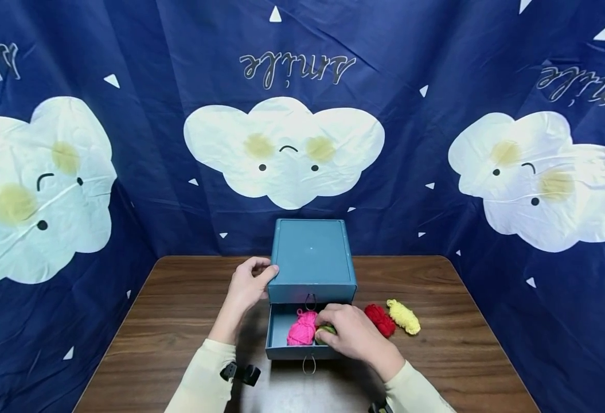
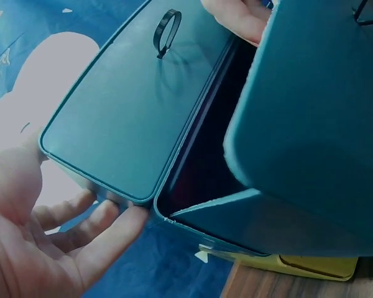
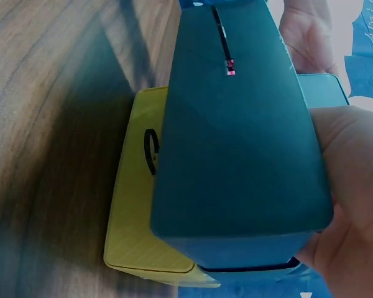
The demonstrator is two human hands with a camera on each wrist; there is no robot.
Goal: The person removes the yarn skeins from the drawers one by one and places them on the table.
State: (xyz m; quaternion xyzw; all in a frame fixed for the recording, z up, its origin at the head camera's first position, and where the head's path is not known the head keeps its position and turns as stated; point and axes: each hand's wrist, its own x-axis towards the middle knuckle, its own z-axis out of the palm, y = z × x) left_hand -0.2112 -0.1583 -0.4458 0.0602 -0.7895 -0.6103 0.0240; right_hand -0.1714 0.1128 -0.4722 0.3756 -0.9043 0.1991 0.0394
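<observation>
A blue-green drawer box [image 1: 311, 252] stands on the table, its drawer [image 1: 292, 354] pulled out toward me. My left hand [image 1: 245, 285] holds the box's left side, thumb on the top edge; in the left wrist view its fingers [image 2: 105, 239] lie along that side. Inside the drawer, my right hand [image 1: 356, 332] grips a small green ball of yarn [image 1: 327, 331], mostly hidden by the fingers. A pink ball of yarn [image 1: 301, 330] lies to its left. In the right wrist view the drawer front [image 3: 236, 155] hides the yarn, and the right hand [image 3: 354, 186] reaches over its rim.
On the wooden table [image 1: 178, 332], a red bundle of yarn [image 1: 379, 320] and a yellow one [image 1: 404, 316] lie right of the box. A yellow drawer front [image 3: 140, 211] with a black loop shows below the pulled-out drawer. A blue cloud-print curtain [image 1: 410, 218] surrounds the table.
</observation>
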